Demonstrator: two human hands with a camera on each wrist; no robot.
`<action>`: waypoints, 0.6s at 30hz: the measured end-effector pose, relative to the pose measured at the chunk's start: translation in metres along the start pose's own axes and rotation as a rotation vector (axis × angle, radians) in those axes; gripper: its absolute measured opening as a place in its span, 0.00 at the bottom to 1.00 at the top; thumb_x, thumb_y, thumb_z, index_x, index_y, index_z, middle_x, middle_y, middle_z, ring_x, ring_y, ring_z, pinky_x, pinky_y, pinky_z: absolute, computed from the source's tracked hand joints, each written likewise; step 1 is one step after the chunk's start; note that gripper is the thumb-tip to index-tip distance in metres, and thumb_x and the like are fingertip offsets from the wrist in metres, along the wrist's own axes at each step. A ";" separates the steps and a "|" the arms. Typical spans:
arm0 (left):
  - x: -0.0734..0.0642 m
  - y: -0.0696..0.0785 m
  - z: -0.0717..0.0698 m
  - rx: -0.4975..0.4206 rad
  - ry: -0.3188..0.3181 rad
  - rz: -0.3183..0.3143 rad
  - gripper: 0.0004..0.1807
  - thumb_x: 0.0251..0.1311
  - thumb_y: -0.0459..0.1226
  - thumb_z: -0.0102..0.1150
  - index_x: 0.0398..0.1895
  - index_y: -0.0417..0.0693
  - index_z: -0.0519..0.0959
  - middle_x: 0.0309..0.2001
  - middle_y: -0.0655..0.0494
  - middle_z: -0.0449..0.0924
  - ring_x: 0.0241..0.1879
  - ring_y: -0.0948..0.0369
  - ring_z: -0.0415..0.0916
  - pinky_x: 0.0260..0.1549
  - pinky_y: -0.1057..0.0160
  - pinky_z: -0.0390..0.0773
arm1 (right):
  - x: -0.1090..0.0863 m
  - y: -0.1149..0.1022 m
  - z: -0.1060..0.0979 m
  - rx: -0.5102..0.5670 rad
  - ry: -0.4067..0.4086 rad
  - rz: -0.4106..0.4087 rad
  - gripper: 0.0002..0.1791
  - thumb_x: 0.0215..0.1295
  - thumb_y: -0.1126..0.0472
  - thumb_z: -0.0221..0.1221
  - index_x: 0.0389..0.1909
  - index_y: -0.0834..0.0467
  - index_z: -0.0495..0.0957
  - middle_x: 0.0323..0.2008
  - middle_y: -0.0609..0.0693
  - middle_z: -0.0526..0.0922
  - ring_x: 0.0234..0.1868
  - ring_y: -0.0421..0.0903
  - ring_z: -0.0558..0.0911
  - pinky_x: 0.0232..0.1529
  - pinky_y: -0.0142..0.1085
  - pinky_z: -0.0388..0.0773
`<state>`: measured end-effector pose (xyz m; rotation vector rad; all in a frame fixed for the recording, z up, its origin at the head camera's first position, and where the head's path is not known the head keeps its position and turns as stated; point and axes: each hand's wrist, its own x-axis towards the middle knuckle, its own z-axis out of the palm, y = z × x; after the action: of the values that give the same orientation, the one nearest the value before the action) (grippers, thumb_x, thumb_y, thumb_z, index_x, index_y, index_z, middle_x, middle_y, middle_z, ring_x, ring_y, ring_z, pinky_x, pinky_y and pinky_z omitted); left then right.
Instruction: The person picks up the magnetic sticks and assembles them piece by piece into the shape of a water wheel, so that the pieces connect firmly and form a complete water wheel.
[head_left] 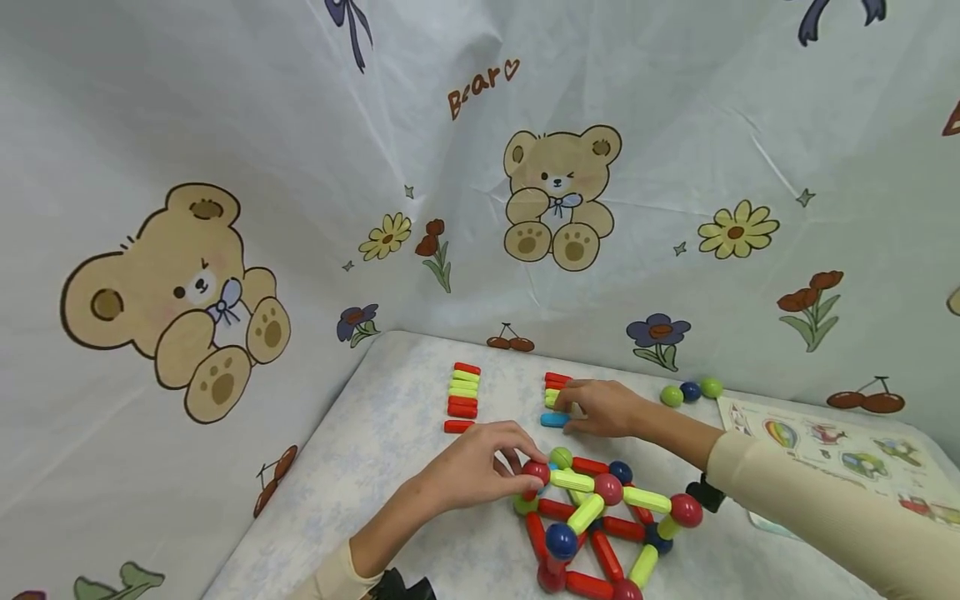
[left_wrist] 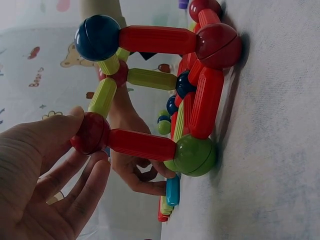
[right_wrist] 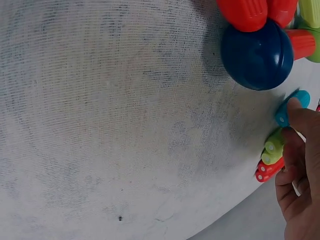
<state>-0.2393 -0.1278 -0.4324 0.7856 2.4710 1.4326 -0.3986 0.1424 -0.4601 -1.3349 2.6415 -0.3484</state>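
My left hand point(head_left: 480, 467) pinches a red ball point(left_wrist: 91, 134) between thumb and fingers, at an upper corner of a frame built from balls and ribbed sticks. Red sticks point(left_wrist: 142, 145), yellow-green sticks point(left_wrist: 152, 79) and red, blue and green balls make up this frame, which stands on the table. Beyond it, my right hand point(head_left: 606, 408) reaches down to a short row of sticks, thumb and finger on either side of a blue stick point(head_left: 555, 420). Beside that stick lie yellow-green sticks point(right_wrist: 271, 150) and red sticks point(right_wrist: 269, 170); the fingers partly cover the row.
Another row of red and yellow-green sticks point(head_left: 462, 400) lies farther left. Two green balls and a blue ball point(head_left: 691, 392) sit at the back right. A picture sheet point(head_left: 840, 458) lies on the right. Behind the table hangs a bear-print cloth point(head_left: 450, 167).
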 end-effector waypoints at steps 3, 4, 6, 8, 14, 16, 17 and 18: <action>0.002 0.002 0.004 -0.007 -0.016 0.007 0.15 0.65 0.42 0.77 0.53 0.51 0.90 0.45 0.70 0.85 0.39 0.72 0.83 0.40 0.71 0.86 | -0.007 -0.002 0.002 -0.002 -0.007 0.032 0.09 0.67 0.57 0.75 0.45 0.50 0.89 0.41 0.42 0.88 0.36 0.39 0.80 0.36 0.33 0.80; 0.002 0.002 0.005 -0.008 -0.020 0.010 0.15 0.65 0.42 0.77 0.53 0.52 0.90 0.45 0.70 0.85 0.39 0.72 0.83 0.41 0.71 0.86 | -0.010 -0.003 0.001 -0.005 -0.014 0.046 0.08 0.67 0.57 0.75 0.45 0.49 0.89 0.41 0.42 0.88 0.36 0.38 0.80 0.36 0.33 0.80; 0.002 0.003 0.007 -0.006 -0.025 0.012 0.14 0.65 0.42 0.77 0.53 0.54 0.90 0.45 0.70 0.85 0.39 0.71 0.83 0.41 0.70 0.86 | -0.016 -0.006 -0.002 -0.011 -0.025 0.070 0.07 0.68 0.58 0.74 0.44 0.50 0.89 0.40 0.42 0.88 0.36 0.38 0.80 0.37 0.33 0.81; 0.002 0.002 0.006 0.001 -0.025 0.013 0.14 0.65 0.42 0.77 0.53 0.56 0.90 0.46 0.70 0.85 0.40 0.71 0.82 0.41 0.70 0.86 | -0.024 -0.008 -0.010 -0.017 -0.020 0.090 0.08 0.68 0.59 0.74 0.45 0.51 0.88 0.41 0.43 0.88 0.36 0.40 0.80 0.37 0.33 0.81; 0.000 0.001 0.003 0.019 -0.010 0.028 0.14 0.66 0.42 0.77 0.53 0.55 0.90 0.47 0.69 0.85 0.41 0.69 0.83 0.42 0.69 0.86 | -0.062 -0.035 -0.052 -0.013 0.125 0.118 0.11 0.67 0.61 0.72 0.48 0.55 0.86 0.39 0.44 0.86 0.34 0.42 0.81 0.33 0.30 0.79; -0.001 0.000 0.002 0.024 -0.002 0.033 0.14 0.66 0.42 0.77 0.53 0.56 0.90 0.47 0.69 0.85 0.42 0.68 0.83 0.42 0.69 0.86 | -0.079 -0.051 -0.065 -0.005 0.183 0.143 0.11 0.67 0.60 0.72 0.48 0.55 0.86 0.38 0.42 0.84 0.34 0.39 0.79 0.33 0.30 0.79; -0.002 0.000 0.001 0.024 0.002 0.037 0.13 0.66 0.41 0.77 0.53 0.56 0.90 0.47 0.68 0.85 0.41 0.68 0.83 0.41 0.68 0.87 | -0.088 -0.060 -0.070 0.002 0.209 0.152 0.12 0.67 0.59 0.73 0.48 0.55 0.86 0.38 0.41 0.84 0.35 0.39 0.79 0.32 0.31 0.79; -0.002 0.000 0.001 0.026 0.006 0.039 0.13 0.66 0.41 0.77 0.53 0.56 0.90 0.47 0.68 0.85 0.42 0.67 0.83 0.41 0.68 0.87 | -0.097 -0.067 -0.072 0.004 0.238 0.162 0.12 0.66 0.59 0.73 0.49 0.55 0.86 0.38 0.41 0.83 0.35 0.38 0.78 0.32 0.31 0.79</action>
<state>-0.2369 -0.1278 -0.4330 0.8401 2.4965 1.4205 -0.3076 0.1923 -0.3682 -1.1299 2.9169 -0.5191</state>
